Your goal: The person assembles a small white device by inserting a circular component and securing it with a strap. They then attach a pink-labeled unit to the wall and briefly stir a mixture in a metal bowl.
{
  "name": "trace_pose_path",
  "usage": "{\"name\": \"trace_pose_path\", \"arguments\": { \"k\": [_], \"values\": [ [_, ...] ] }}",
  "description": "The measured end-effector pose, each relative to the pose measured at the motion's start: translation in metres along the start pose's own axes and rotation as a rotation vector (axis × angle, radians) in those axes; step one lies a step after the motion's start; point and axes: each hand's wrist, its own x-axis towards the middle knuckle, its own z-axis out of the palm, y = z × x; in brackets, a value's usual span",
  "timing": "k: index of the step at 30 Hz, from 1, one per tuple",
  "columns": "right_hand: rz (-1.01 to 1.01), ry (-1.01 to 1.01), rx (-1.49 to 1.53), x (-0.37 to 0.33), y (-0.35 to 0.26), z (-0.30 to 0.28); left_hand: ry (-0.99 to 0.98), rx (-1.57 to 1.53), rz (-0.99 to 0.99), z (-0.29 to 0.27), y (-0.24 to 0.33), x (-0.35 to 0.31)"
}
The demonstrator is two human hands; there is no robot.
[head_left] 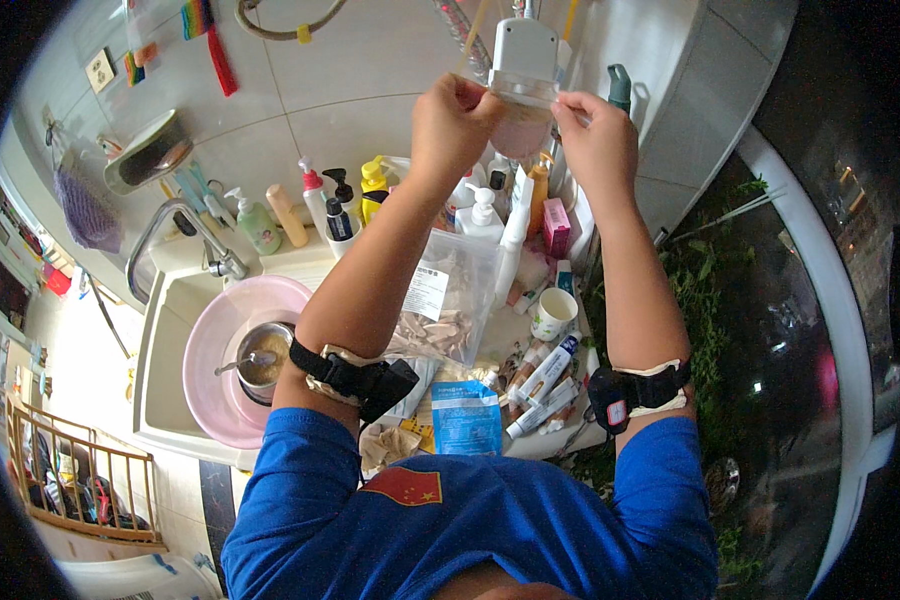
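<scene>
Both arms reach up toward the wall. My left hand (454,122) is closed in a pinch at the left edge of a clear plastic bag (520,132) with something pale pink in it. My right hand (598,142) pinches the bag's right edge, so it hangs between the two hands. Just above the bag is a white box-shaped device (526,50) on the wall; I cannot tell whether they touch. Below my forearms lies a larger clear bag (438,320) of pale brownish pieces with a white label.
A sink (160,400) at left holds a pink basin (210,385) with a metal pot (267,355) in it. Pump bottles (260,222) crowd the wall. A paper cup (553,314), tubes (542,372) and a blue packet (466,416) cover the counter. Green plants (705,330) stand at right.
</scene>
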Motion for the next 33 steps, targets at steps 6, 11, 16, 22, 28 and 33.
{"name": "trace_pose_path", "arguments": {
  "k": [6,11,16,22,28,33],
  "values": [
    [0.092,-0.001,0.120,0.002,0.005,0.003,-0.034,-0.101,-0.014,-0.002,-0.002,-0.003],
    [0.100,-0.095,0.142,0.007,0.012,0.004,-0.082,-0.257,-0.023,-0.004,-0.007,-0.001],
    [0.225,-0.416,0.509,0.023,0.015,-0.005,-0.157,-0.442,-0.077,-0.010,-0.014,0.004],
    [0.220,-0.586,0.488,0.030,0.008,-0.014,-0.324,-0.572,-0.187,-0.010,-0.020,0.010],
    [0.223,-0.579,0.553,0.026,0.003,-0.014,-0.427,-0.865,-0.407,-0.008,-0.001,-0.002],
    [0.176,-0.557,0.575,0.024,0.007,-0.015,-0.404,-0.521,-0.177,-0.005,0.012,-0.008]
  ]
}}
